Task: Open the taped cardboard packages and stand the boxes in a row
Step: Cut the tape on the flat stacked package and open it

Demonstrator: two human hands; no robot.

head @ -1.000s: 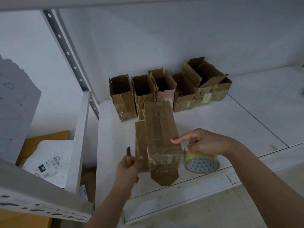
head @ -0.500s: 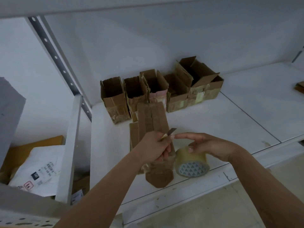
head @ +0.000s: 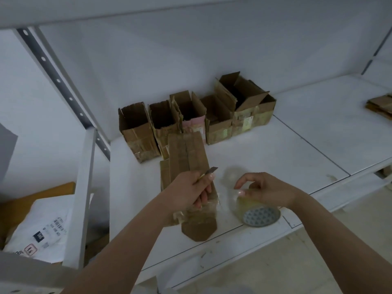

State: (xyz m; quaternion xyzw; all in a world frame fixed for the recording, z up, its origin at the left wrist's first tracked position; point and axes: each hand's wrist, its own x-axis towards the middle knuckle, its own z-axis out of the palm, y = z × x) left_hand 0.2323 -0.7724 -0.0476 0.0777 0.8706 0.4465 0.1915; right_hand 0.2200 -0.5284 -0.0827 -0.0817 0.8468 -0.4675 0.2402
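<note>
A long taped cardboard package [head: 186,158] lies flat on the white shelf [head: 275,158], its near end flap [head: 199,230] hanging over the edge. My left hand [head: 191,192] hovers over its near half and grips a small cutter [head: 210,172], blade pointing right. My right hand [head: 265,189] hangs just right of the package, thumb and forefinger pinching what looks like a clear strip of tape [head: 230,177]. Behind, several opened boxes [head: 191,115] stand in a row against the wall.
A roll of clear tape [head: 261,215] lies under my right hand near the shelf's front edge. Flattened cardboard [head: 381,105] sits at the far right. A metal shelf post [head: 82,187] stands left, with a white mailer bag [head: 42,225] beyond it.
My left hand swung the cutter from the package's left side over its top. My right hand lifted off the tape roll and curled its fingers.
</note>
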